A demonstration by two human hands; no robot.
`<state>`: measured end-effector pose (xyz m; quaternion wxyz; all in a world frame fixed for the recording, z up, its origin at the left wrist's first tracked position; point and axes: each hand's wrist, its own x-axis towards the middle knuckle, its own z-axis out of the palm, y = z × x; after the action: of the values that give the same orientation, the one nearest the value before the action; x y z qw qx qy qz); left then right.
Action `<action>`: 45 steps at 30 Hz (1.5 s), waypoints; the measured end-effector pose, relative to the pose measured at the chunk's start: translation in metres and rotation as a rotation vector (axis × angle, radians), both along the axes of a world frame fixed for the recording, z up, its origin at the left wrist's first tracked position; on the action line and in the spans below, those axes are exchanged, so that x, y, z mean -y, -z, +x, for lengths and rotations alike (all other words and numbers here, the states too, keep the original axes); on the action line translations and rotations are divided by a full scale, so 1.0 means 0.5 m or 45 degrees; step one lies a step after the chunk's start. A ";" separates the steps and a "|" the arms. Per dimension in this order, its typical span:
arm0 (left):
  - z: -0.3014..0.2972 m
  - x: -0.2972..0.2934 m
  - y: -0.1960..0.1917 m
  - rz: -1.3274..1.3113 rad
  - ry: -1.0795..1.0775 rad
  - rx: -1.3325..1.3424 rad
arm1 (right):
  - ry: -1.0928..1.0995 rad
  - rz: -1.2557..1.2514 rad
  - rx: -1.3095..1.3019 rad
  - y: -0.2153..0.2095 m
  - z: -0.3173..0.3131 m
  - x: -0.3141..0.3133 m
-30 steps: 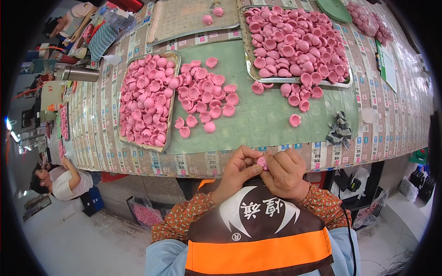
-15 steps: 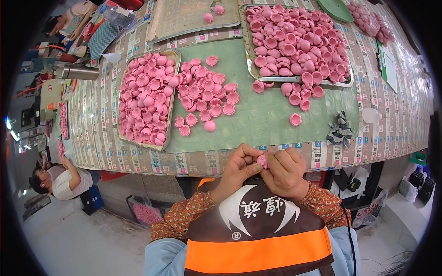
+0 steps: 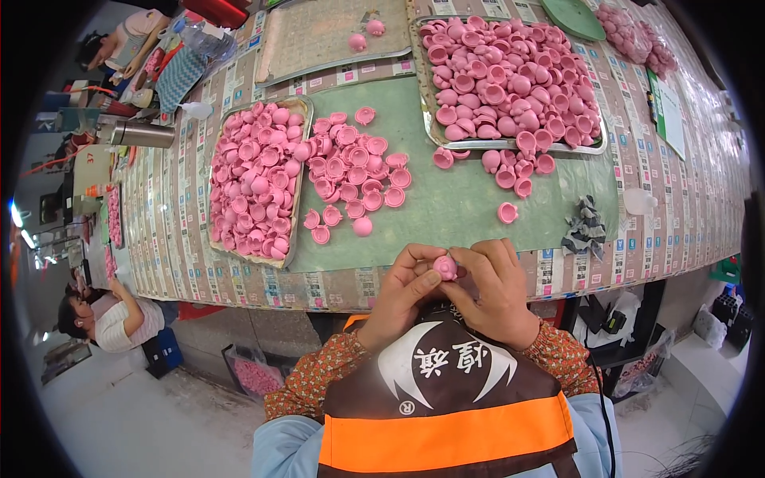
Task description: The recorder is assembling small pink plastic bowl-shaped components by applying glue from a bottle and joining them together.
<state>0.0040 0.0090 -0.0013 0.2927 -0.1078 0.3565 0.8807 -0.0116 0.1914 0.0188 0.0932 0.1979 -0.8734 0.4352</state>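
In front of my chest, at the table's near edge, a small round pink plastic piece (image 3: 445, 268) is pinched between the thumb and fingers of my left hand (image 3: 405, 280). My right hand (image 3: 499, 287) curls around the piece's right side, its fingertips at the piece. Small raised details show on the piece's upward face; its underside is hidden by my fingers. Beyond my hands, a loose group of pink cup-shaped pieces (image 3: 356, 166) lies on the green mat (image 3: 446, 203). One single pink cup (image 3: 508, 213) lies closer to my right hand.
A metal tray (image 3: 296, 209) heaped with pink pieces stands left; a larger heaped tray (image 3: 518, 146) stands at the far right. A flat tray (image 3: 335, 48) holds two pink balls. A crumpled cloth (image 3: 586, 229) lies right of the mat. Other people sit at the left.
The pink piece has moved slightly left and up, and more of its face shows. My right hand's fingers have straightened from a tight curl.
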 end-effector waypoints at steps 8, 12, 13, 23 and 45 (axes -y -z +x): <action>0.005 0.000 0.013 0.042 0.025 0.065 | -0.025 0.043 -0.132 0.006 -0.001 0.003; 0.007 -0.001 0.017 0.018 0.013 0.062 | -0.024 0.064 -0.183 0.012 0.003 0.006; 0.010 0.001 0.021 0.011 0.019 0.050 | -0.023 0.062 -0.206 0.015 0.005 0.007; 0.008 0.000 0.020 -0.021 0.018 0.016 | 0.016 0.103 -0.322 0.018 0.006 0.015; -0.005 -0.002 0.012 0.036 0.062 0.081 | -0.016 -0.174 0.004 0.007 -0.008 0.003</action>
<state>0.0015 0.0103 -0.0072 0.3266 -0.1229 0.3372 0.8744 -0.0155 0.1900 0.0152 0.1024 0.1959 -0.8405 0.4946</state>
